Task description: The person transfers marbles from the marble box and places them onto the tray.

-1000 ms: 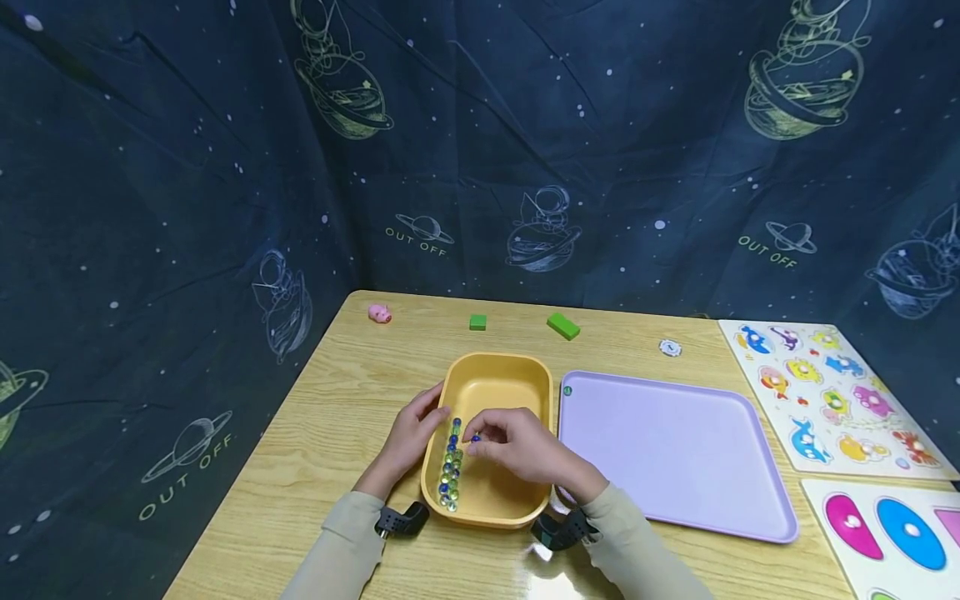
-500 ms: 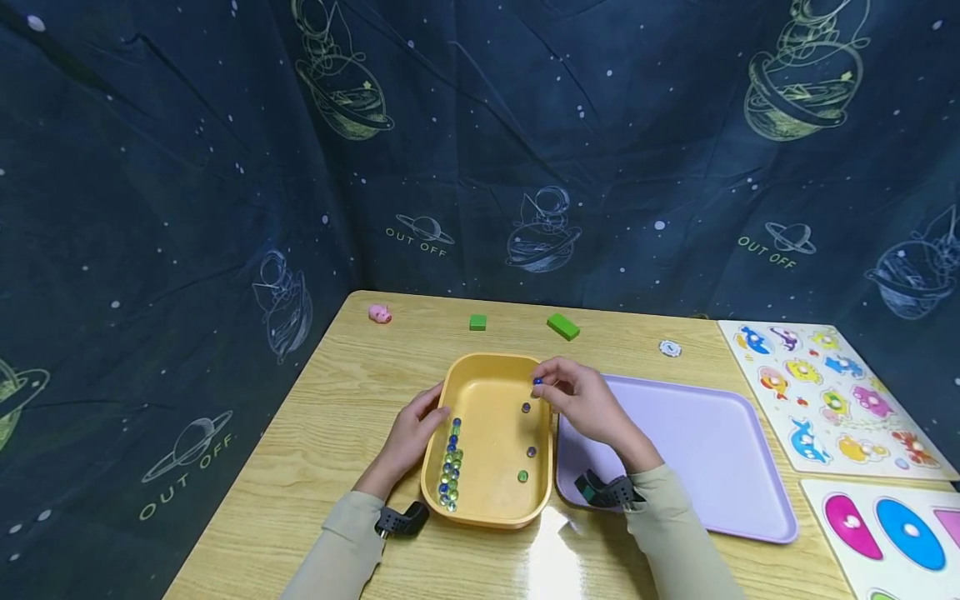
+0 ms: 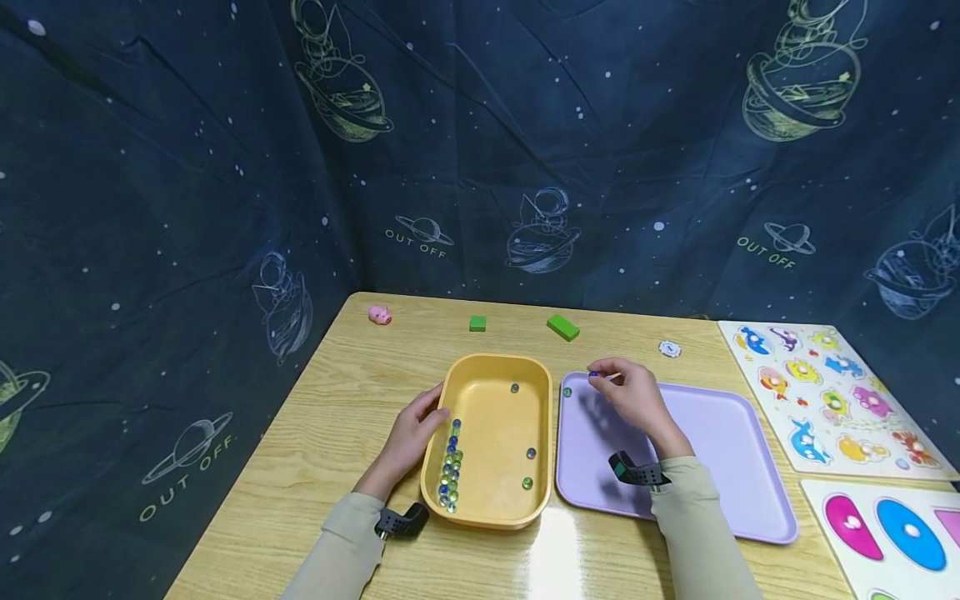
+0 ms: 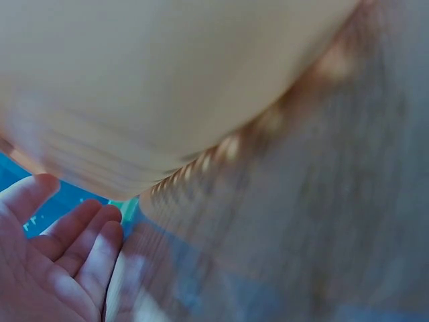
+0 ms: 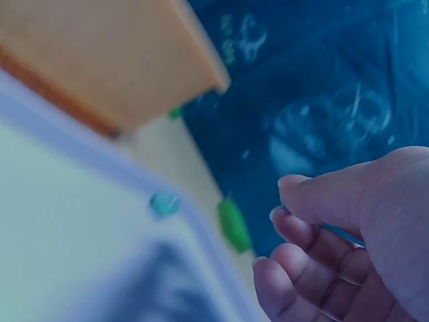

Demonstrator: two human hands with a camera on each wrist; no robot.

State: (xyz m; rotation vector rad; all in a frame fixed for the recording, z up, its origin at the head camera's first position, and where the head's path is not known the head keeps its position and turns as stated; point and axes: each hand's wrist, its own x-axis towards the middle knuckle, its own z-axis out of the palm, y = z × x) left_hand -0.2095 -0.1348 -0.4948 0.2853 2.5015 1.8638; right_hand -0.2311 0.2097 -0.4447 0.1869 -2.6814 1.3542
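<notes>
My left hand (image 3: pixel 408 435) grips the left rim of a yellow plastic tub (image 3: pixel 495 360), thumb over the edge and fingers along the outer wall. Over the upper left of the purple tray (image 3: pixel 720 450), my right hand (image 3: pixel 633 398) pinches a blue glass marble (image 3: pixel 593 374) between thumb and fingertip. A green marble (image 3: pixel 567 392) lies in the tray's top left corner. Along the tub's left side runs a column of blue and yellowish-green marbles (image 3: pixel 450 475). Three more lie apart on the right: a greyish one (image 3: pixel 514 388), a bluish one (image 3: pixel 531 453) and a green one (image 3: pixel 527 482).
A pink toy pig (image 3: pixel 380 314), a small green block (image 3: pixel 477 323), a longer green block (image 3: pixel 563 327) and a white round chip (image 3: pixel 670 349) stand along the back. To the right lie an animal puzzle board (image 3: pixel 813 375) and a shapes board (image 3: pixel 892 550). A dark printed curtain (image 3: pixel 480 167) hangs behind.
My right hand has lifted the blue marble out of the tub and carried it right over the tray. Loose marbles in the tub have rolled a little. My left hand stays put.
</notes>
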